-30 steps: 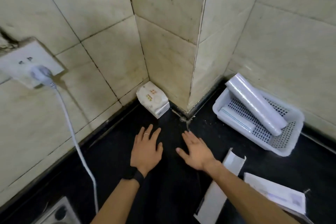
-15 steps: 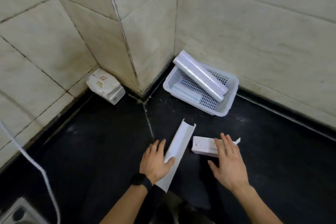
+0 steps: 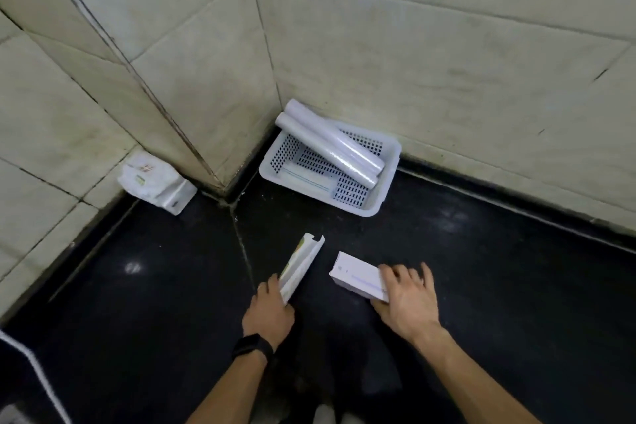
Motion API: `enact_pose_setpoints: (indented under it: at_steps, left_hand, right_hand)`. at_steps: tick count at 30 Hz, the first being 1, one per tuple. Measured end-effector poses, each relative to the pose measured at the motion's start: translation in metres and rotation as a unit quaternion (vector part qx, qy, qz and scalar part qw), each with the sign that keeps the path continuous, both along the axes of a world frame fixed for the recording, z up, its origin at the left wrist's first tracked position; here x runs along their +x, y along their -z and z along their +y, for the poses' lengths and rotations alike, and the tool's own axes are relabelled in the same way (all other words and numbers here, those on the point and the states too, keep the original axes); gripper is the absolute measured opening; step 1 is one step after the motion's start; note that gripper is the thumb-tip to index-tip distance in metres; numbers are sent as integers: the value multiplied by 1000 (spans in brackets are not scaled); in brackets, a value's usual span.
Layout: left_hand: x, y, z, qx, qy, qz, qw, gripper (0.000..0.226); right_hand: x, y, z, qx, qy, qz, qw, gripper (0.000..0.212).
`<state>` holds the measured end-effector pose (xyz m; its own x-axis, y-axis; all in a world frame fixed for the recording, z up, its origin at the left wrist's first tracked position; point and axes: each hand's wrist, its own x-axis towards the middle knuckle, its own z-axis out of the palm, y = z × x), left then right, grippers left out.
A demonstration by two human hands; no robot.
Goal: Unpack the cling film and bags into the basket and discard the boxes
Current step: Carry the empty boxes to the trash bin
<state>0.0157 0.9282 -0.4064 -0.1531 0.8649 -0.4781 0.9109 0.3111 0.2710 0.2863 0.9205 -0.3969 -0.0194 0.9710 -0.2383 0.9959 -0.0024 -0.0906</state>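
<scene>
The left hand (image 3: 267, 313) grips the long empty box (image 3: 298, 267). The right hand (image 3: 406, 299) holds the short white box (image 3: 356, 275). Two cling film rolls (image 3: 330, 143) lie in the white basket (image 3: 387, 182).

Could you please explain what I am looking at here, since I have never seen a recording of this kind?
There is no machine here. A person wears one wide-angle camera on the head, looking down at their own bare hands, so the only picture comes from there. The surface is a dark counter in a tiled corner. At the back stands a white basket with two rolls of cling film lying across it and a flat pack of bags inside. A soft white packet lies by the left wall. The left hand grips a long, open box; the right hand closes on a shorter white box. Both boxes look ready to be thrown away.
</scene>
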Motion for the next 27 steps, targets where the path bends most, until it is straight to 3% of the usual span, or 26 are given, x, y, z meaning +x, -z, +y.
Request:
enact_pose_setpoints:
  at_steps: [4,7,10,13,20,23,27]
  left_hand:
    - [-7,-16,4,34,4,-38,999,58]
    - [-7,-28,9,51,22,-41,998,59]
    - [-6,-35,9,55,40,-54,996,60]
    - [-6,-37,4,56,67,-74,993,61]
    - [16,-48,-9,98,153,-133,974,57]
    - [48,-52,-16,102,215,-150,960,55]
    - [113,-65,-50,101,317,-199,922,54]
  right_hand:
    - [12,-3,-18,-75,50,69,994,72]
    - [16,-2,-41,-133,85,112,981,87]
    - [11,0,-59,-140,104,151,973,94]
    - [0,-2,-74,-112,187,202,955,92]
    - [-5,-27,-144,39,389,381,838,70]
    - [5,-50,-195,122,448,402,789,61]
    - [24,-75,-277,209,524,388,729,68]
